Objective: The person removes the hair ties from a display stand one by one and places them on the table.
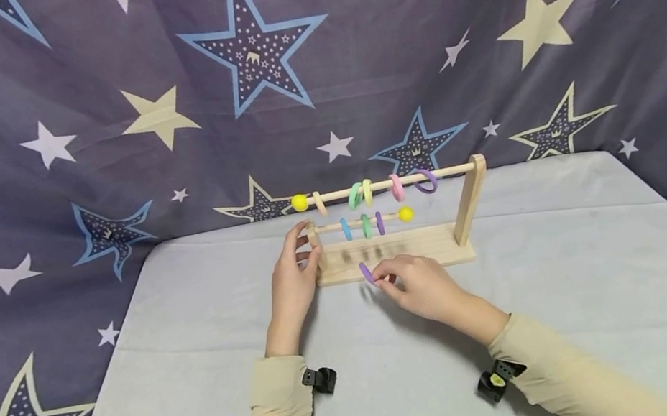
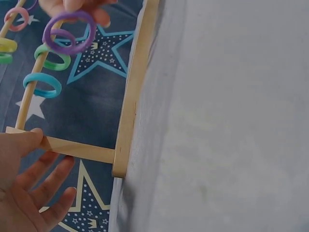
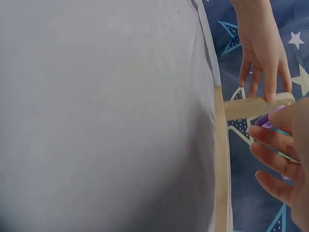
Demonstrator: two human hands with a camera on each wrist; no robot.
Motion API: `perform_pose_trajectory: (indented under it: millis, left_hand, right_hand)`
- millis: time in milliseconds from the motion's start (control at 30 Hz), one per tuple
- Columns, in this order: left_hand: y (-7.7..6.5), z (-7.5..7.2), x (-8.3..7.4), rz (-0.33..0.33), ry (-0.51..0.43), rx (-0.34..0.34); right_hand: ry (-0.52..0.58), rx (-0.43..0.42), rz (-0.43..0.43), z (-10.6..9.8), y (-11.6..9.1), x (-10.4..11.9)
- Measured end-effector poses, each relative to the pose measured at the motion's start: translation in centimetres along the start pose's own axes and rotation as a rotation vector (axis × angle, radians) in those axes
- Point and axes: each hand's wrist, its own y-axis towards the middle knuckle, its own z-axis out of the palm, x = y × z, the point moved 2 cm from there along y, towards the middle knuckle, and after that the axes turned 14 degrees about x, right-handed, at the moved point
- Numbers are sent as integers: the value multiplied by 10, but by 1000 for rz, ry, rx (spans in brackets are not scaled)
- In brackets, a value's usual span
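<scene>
A wooden ring rack (image 1: pixel 471 208) stands on the table, with a tall post at the right and a short post (image 2: pixel 79 149) at the left. My left hand (image 1: pixel 294 280) holds the short post near its top, thumb on one side and fingers on the other. In front of the rack, my right hand (image 1: pixel 421 285) pinches a purple ring (image 1: pixel 366 273) between thumb and fingertips, off the rods. The lower rod carries a blue ring (image 1: pixel 346 229), a green ring (image 1: pixel 365 226) and another purple ring (image 1: pixel 379 223); a yellow ball (image 1: pixel 406 214) caps its right end.
Above, the upper rod (image 1: pixel 331 196) bears several coloured rings and a yellow ball (image 1: pixel 300 203) at its left end. A pale cloth covers the table (image 1: pixel 171 379). Behind it hangs a dark star-patterned curtain (image 1: pixel 352 74).
</scene>
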Motion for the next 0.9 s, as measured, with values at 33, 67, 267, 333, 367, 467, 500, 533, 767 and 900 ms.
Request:
perform_pose_trajectory:
  millis: [33,67,267,333,367,467,500,533,767,900]
  left_hand:
    - [0,1,0,1,-2,0]
    - [0,1,0,3,-2,0]
    - [-1,1,1,16,-2,-6]
    - [-1,0,2,15,1,-6]
    - [-1,0,2,14,4,-5]
    - [-1,-1,2,12,10,2]
    - [-1,-1,2,13,9,3]
    - [-1,0,2,12,9,3]
    - [1,1,1,5,6,3]
    - [1,1,1,0,10,2]
  right_hand:
    - [-11,4,-9,2,2,1]
    - [-18,9,-17,3,3,3]
    - [-42,61,-38,11,14,12]
    - [-49,84,-41,13,17,13]
    - [-53,94,-43,15,19,14]
    - [-68,122,-54,20,24,14]
    - [-71,127,-63,21,25,14]
    - [-73,137,-71,22,26,14]
    - [-93,178,-105,29,33,12]
    - [-103,195,-99,32,35,12]
